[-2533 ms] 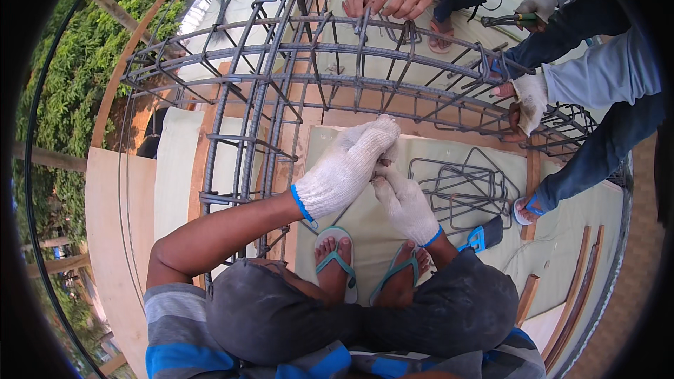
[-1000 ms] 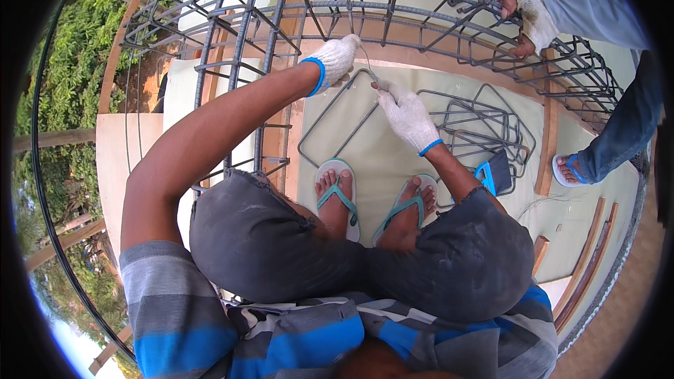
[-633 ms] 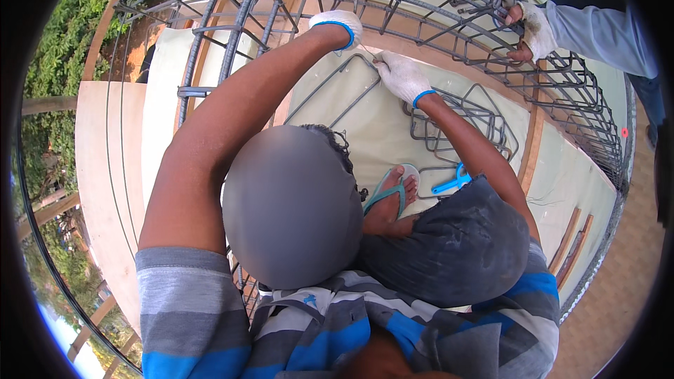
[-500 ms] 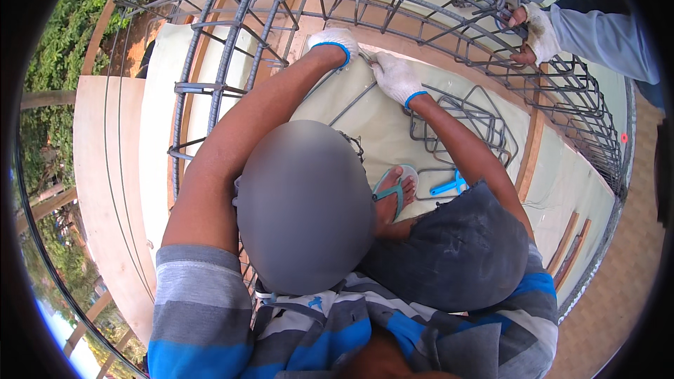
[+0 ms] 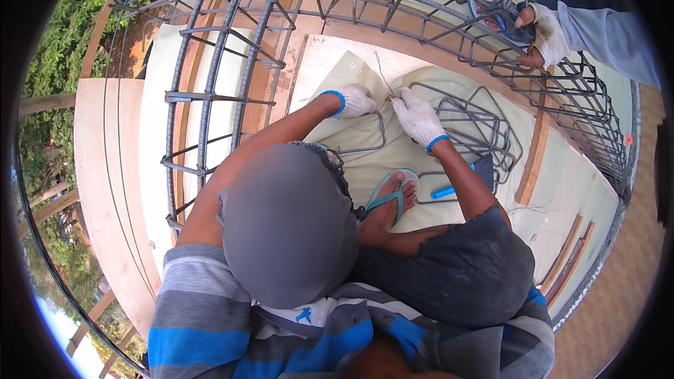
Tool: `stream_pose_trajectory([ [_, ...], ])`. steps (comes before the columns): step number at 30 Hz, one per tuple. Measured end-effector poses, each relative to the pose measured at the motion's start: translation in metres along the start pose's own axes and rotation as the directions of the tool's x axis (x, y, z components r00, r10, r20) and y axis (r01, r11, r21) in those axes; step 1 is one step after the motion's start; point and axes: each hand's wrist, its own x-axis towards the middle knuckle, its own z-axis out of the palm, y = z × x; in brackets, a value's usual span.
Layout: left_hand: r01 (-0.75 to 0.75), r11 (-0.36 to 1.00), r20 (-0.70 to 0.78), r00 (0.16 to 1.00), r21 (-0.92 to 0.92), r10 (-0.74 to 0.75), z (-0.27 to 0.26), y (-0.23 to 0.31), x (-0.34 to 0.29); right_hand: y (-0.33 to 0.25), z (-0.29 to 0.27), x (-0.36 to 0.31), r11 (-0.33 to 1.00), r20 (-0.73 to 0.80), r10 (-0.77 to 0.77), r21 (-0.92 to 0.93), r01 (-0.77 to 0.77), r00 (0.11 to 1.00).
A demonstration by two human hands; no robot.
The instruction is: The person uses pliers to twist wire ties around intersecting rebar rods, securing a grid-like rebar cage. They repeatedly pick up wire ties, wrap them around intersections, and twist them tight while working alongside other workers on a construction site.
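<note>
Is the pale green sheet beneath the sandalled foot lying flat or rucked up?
Partly rucked up: the sheet rises in folds near the white-gloved left hand and white-gloved right hand, its edge wavy against the pale wooden board.

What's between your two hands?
In the head view, creased sheet and part of a bent rod show between left hand and right hand; a thin wire rises above.

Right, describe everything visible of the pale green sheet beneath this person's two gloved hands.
The pale green sheet looks thin and flexible, perhaps plastic or cloth. It lies spread over the floor, rucked into raised folds at its far side, where whitish board shows beyond. The left hand and right hand are at the folds; whether either grips it is unclear. Bent steel rods and a sandalled foot rest on it.
</note>
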Motion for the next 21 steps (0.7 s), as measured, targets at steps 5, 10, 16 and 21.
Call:
stream_pose_trajectory([
  [5,-0.041,0.995,0.184,0.983,0.096,0.023,-0.006,0.003,0.010,-0.021,-0.070,-0.006,0.975,0.115,-0.019,-0.218,0.044,0.993],
  [10,0.115,0.958,-0.421,0.907,0.264,0.007,-0.039,-0.012,0.012,-0.018,-0.100,0.021,0.945,0.247,-0.120,-0.267,0.187,0.962],
  [16,-0.186,0.854,-0.386,0.831,0.485,0.400,-0.046,-0.037,0.008,-0.026,-0.075,0.045,0.930,0.244,-0.125,-0.308,0.199,0.962],
  [21,-0.106,0.792,-0.280,0.901,0.601,0.333,-0.063,-0.027,0.007,-0.046,-0.039,0.028,0.969,0.072,-0.243,0.071,0.238,0.967],
])
